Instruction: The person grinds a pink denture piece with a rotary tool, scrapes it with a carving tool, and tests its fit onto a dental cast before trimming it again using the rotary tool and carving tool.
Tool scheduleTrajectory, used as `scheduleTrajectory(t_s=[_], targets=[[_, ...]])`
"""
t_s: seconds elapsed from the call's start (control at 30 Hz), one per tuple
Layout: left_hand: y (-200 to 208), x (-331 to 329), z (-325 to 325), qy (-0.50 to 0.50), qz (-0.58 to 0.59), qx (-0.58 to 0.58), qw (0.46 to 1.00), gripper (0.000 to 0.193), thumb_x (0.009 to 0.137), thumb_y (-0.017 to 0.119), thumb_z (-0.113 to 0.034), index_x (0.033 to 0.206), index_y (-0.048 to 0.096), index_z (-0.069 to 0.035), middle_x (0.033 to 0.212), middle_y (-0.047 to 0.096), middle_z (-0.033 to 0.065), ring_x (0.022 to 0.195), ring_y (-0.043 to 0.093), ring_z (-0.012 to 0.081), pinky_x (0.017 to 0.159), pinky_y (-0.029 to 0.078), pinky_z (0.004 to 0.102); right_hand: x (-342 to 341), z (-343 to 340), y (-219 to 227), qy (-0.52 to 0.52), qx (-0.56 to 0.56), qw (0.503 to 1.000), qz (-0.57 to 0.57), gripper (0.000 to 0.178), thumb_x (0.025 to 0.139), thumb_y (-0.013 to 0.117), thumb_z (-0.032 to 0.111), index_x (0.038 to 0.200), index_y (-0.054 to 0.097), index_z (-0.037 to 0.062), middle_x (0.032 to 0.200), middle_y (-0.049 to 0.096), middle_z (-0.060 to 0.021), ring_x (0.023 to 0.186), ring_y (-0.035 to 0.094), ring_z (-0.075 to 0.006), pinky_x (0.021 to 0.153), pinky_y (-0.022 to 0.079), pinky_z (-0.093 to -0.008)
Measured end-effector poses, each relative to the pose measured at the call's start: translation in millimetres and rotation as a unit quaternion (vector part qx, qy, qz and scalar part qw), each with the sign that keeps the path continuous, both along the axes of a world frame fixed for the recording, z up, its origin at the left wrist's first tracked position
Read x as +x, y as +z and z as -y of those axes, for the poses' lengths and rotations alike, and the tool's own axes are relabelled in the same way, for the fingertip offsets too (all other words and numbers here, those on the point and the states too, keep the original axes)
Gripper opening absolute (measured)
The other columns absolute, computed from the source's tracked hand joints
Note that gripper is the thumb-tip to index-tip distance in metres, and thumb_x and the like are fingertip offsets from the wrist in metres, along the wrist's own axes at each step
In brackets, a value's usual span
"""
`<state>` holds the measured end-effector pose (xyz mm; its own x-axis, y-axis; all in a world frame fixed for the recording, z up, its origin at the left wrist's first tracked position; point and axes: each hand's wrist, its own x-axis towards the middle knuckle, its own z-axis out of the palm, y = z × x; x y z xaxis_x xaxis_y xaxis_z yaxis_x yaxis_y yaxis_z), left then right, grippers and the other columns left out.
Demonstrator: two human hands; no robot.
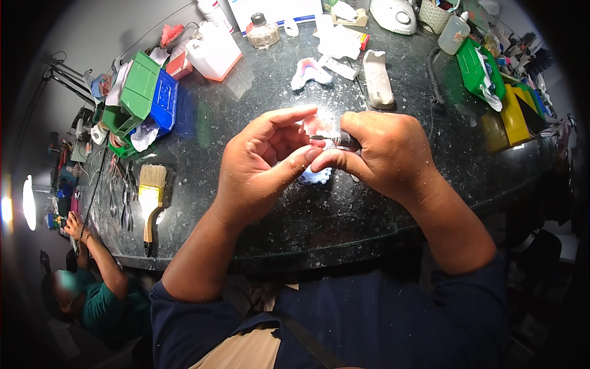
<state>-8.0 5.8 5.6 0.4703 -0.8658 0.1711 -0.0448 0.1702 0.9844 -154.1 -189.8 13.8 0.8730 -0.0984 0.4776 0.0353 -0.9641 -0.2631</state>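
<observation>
My left hand is closed round a pink denture plate, its thumb and fingertips at the rim. A dark-tipped handpiece, probably a rotary one, lies in my closed right hand. The tool's narrow end reaches to the denture plate; bright glare hides exactly where they meet. Beneath my hands, a bumpy light-blue piece rests on the dark speckled bench, partly covered by my fingers. Just beyond them sits a white dental cast with pink and blue on it.
A long off-white block lies behind my right hand. On the left are a wide brush, several pliers and stacked bins. Bottles stand at the back, green bins at right. Another person sits at far left.
</observation>
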Motion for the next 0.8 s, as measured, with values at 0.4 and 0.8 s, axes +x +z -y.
scheduleTrajectory(t_s=[0.4,0.8], targets=[[-0.5,2.2,-1.1,-0.015,0.004,-0.002,1.0,0.053,0.104,0.075,0.001,0.154,0.058,0.004,0.129,0.074,0.012,0.12,0.071,0.0161,0.109,0.057,0.0329,1.6,-0.8,0.6,0.012,0.004,1.0,0.016,0.06,0.091,0.076,0.07,0.083,0.068,0.0106,0.075,0.071,-0.0102,0.068,0.074,-0.0345,0.06,0.057,-0.045],[-4.3,2.2,-0.7,-0.017,0.043,-0.011,0.999,0.053,0.104,0.075,0.001,0.154,0.059,0.004,0.135,0.074,0.0131,0.12,0.071,0.0176,0.108,0.059,0.0357,2.1,0.2,-2.4,-0.007,0.027,0.999,0.019,0.065,0.08,0.085,0.068,0.083,0.062,0.007,0.072,0.064,-0.0128,0.067,0.068,-0.0374,0.06,0.052,-0.0458]])
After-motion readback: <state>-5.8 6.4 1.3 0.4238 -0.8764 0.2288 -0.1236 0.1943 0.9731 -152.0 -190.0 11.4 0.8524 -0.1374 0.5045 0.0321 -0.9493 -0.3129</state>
